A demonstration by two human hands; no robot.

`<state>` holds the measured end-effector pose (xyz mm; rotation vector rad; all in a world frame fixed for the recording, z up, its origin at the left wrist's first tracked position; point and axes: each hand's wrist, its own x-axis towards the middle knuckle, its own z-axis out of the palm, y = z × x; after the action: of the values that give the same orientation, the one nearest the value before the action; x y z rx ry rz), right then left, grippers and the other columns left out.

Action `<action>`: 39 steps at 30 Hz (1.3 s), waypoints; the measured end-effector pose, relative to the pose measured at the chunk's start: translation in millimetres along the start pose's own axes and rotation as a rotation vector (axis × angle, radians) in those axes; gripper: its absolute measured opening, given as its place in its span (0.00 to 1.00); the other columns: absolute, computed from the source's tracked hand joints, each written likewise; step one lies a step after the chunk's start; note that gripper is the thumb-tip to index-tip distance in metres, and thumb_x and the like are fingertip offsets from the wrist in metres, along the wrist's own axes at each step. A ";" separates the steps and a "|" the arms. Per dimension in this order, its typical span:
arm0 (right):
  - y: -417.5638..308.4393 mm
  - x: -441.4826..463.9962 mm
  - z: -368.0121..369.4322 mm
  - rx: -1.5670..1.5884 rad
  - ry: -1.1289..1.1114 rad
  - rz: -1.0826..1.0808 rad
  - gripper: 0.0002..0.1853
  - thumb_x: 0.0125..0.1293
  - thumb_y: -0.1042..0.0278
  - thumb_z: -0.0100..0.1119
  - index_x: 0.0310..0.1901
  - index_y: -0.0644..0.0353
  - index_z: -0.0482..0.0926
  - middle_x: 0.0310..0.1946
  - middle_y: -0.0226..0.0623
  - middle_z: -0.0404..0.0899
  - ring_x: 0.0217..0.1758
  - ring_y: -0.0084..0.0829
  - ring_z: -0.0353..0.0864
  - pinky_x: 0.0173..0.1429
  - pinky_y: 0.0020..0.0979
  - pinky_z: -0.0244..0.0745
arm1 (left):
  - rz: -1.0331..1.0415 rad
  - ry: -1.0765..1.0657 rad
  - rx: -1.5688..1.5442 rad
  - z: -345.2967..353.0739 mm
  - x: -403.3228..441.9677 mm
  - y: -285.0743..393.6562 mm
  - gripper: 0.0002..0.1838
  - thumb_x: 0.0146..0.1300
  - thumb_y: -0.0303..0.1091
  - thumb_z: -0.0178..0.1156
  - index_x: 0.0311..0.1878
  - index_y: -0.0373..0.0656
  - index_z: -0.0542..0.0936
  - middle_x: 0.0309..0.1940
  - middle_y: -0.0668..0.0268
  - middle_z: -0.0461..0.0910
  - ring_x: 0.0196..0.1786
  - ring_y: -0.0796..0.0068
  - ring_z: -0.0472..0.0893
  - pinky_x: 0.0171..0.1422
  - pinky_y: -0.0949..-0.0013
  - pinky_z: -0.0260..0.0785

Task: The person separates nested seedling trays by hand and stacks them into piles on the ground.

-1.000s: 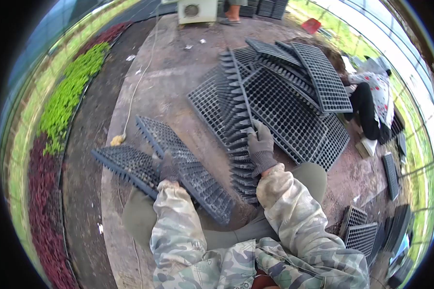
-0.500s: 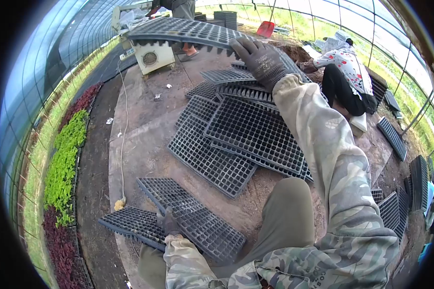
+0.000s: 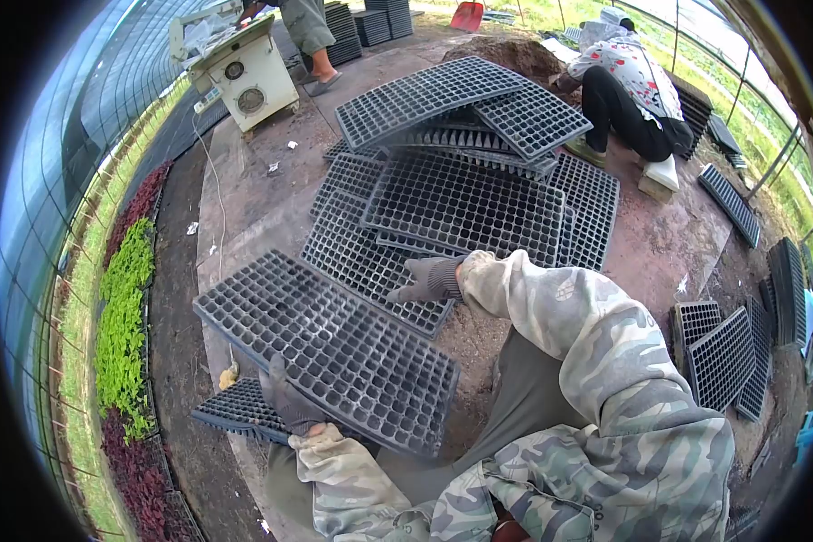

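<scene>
Floor (image 3: 655, 244), heaped trays (image 3: 465, 212), possibly paper scraps (image 3: 274, 167)

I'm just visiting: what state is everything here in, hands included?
Black rectangular plastic cell tray: held, cells facing up
Left hand in grey glove: closed on that tray's near edge
Right hand in grey glove: open, holding nothing
Loose pile of black plastic cell trays: overlapping, at various angles
Boxy white machine: standing; running or not, cannot tell
Leafy bright green plants: in a long strip
</scene>
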<state>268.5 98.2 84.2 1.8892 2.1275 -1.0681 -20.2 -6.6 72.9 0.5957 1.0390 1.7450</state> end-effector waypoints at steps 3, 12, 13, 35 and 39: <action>5.8 -12.3 0.8 0.220 -0.069 -0.143 0.50 0.57 0.23 0.49 0.64 0.65 0.66 0.63 0.52 0.67 0.69 0.46 0.65 0.71 0.49 0.57 | -0.066 -0.311 0.022 2.8 -12.3 25.3 0.24 0.72 0.42 0.38 0.58 0.32 0.71 0.52 0.53 0.77 0.49 0.65 0.81 0.52 0.65 0.76; 27.0 -8.3 -45.0 1.070 0.211 -0.106 0.13 0.61 0.61 0.67 0.40 0.62 0.84 0.32 0.33 0.84 0.31 0.22 0.81 0.41 0.26 0.77 | 0.073 0.358 0.386 -56.6 58.3 -33.8 0.24 0.70 0.39 0.41 0.63 0.33 0.64 0.54 0.51 0.76 0.46 0.58 0.81 0.50 0.57 0.74; 26.6 -20.4 -60.9 1.245 0.249 -0.127 0.13 0.60 0.63 0.67 0.42 0.63 0.83 0.32 0.35 0.84 0.28 0.24 0.82 0.37 0.28 0.79 | 0.065 0.416 0.451 -68.0 58.6 -33.5 0.25 0.70 0.40 0.42 0.64 0.33 0.64 0.54 0.51 0.76 0.46 0.58 0.81 0.50 0.57 0.74; -63.3 29.2 52.8 0.535 -0.301 -0.181 0.24 0.67 0.51 0.55 0.54 0.63 0.75 0.47 0.44 0.79 0.46 0.36 0.82 0.45 0.34 0.81 | -0.336 0.545 0.462 -299.2 131.6 -119.9 0.14 0.66 0.43 0.55 0.32 0.43 0.78 0.23 0.65 0.78 0.27 0.65 0.79 0.30 0.64 0.72; -92.6 40.4 116.8 0.592 -0.312 -0.217 0.27 0.64 0.45 0.56 0.50 0.66 0.76 0.43 0.45 0.81 0.43 0.36 0.82 0.43 0.36 0.79 | 0.371 0.563 1.070 -137.9 49.0 -56.0 0.33 0.63 0.24 0.53 0.71 0.34 0.55 0.66 0.45 0.62 0.63 0.51 0.71 0.66 0.60 0.63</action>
<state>133.3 68.7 15.9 1.5375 2.0048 -2.0704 -118.5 -4.7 -49.2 1.0082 2.4300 1.5828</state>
